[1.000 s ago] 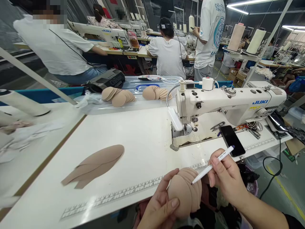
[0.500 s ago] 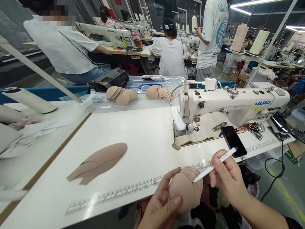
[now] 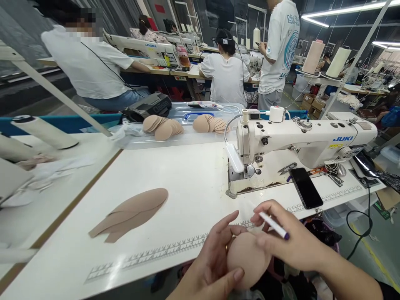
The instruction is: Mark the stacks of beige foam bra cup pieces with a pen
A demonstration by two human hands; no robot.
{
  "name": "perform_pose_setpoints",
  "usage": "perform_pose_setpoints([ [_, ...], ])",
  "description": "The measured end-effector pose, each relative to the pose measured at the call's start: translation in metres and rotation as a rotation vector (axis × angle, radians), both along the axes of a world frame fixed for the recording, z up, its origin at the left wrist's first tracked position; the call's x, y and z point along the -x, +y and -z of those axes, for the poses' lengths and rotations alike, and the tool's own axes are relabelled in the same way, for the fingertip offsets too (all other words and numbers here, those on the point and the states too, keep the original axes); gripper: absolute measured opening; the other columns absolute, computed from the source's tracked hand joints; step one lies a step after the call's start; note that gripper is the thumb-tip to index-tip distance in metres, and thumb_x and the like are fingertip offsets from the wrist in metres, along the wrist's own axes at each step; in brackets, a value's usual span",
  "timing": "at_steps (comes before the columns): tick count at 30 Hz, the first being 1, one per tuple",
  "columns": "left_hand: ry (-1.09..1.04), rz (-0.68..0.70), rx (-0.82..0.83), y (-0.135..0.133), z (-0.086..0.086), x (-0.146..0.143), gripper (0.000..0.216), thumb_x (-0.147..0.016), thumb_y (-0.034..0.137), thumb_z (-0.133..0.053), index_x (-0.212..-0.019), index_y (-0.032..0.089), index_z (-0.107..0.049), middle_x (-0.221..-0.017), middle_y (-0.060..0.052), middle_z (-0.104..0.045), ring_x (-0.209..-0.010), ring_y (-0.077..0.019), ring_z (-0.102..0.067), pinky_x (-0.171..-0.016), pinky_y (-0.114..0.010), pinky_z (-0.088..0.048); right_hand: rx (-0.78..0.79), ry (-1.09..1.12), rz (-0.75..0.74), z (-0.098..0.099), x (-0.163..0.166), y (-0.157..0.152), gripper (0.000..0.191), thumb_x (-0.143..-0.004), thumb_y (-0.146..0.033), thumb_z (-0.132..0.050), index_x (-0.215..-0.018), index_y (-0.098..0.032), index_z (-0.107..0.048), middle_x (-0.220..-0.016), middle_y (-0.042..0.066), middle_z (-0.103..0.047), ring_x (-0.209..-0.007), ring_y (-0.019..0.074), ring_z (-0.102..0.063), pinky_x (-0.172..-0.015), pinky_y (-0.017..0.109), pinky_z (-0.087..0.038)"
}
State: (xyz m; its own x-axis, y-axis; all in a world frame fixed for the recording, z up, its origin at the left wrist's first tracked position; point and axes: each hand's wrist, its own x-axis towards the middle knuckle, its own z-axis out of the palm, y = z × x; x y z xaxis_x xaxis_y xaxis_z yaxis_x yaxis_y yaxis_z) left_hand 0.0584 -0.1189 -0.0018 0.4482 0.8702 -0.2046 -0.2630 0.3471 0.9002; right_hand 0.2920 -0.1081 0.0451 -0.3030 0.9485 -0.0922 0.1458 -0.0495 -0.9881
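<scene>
My left hand (image 3: 212, 266) cups a beige foam bra cup (image 3: 245, 260) at the table's front edge, thumb pressed under it. My right hand (image 3: 286, 241) lies over the cup's top right side and holds a white pen (image 3: 273, 224) with a purple end, laid nearly flat across the fingers. A few flat beige fabric pieces (image 3: 131, 212) lie on the white table (image 3: 175, 179) to the left.
A white JUKI sewing machine (image 3: 300, 139) stands at the right, with a black phone (image 3: 306, 187) and snips on its bed. Two stacks of beige cups (image 3: 162, 127) sit in a clear tray behind. Thread cones (image 3: 43, 131) lie left. Other people work at machines beyond.
My right hand has swung the pen from pointing at the cup to lying flat, and has moved left over the cup. The left hand has turned the cup's smooth side up.
</scene>
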Motion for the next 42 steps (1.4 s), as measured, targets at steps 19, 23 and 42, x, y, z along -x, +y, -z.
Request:
perform_pose_setpoints([
  [19, -0.603, -0.209, 0.467, 0.018, 0.007, -0.022, 0.050, -0.091, 0.034, -0.073, -0.140, 0.036, -0.067, -0.147, -0.003, -0.068, -0.149, -0.0289, -0.049, -0.117, -0.039, -0.049, -0.277, 0.139, 0.356, 0.036, 0.011, -0.014, 0.022, -0.101, -0.041, -0.064, -0.117, -0.027, -0.059, -0.095, 0.005, -0.068, -0.084, 0.0202, -0.064, -0.076, 0.033, -0.051],
  [23, -0.453, -0.221, 0.433, 0.013, -0.002, -0.020, 0.075, -0.088, 0.030, -0.078, -0.156, 0.040, -0.047, -0.151, -0.003, -0.064, -0.149, -0.0299, -0.048, -0.119, -0.038, -0.046, -0.223, 0.241, 0.466, 0.028, 0.002, -0.002, 0.028, -0.103, -0.050, -0.059, -0.106, -0.023, -0.062, -0.071, 0.000, -0.066, -0.069, 0.0167, -0.062, -0.071, 0.031, -0.049],
  [42, -0.252, -0.229, 0.315, 0.005, -0.009, -0.023, 0.075, -0.076, 0.031, -0.089, -0.145, 0.034, -0.059, -0.137, -0.007, -0.072, -0.127, -0.0335, -0.065, -0.103, -0.038, -0.058, 0.036, 0.441, 0.439, 0.019, 0.009, 0.011, 0.040, -0.096, -0.061, -0.065, -0.089, -0.022, -0.058, -0.052, -0.006, -0.060, -0.052, 0.0137, -0.050, -0.062, 0.029, -0.039],
])
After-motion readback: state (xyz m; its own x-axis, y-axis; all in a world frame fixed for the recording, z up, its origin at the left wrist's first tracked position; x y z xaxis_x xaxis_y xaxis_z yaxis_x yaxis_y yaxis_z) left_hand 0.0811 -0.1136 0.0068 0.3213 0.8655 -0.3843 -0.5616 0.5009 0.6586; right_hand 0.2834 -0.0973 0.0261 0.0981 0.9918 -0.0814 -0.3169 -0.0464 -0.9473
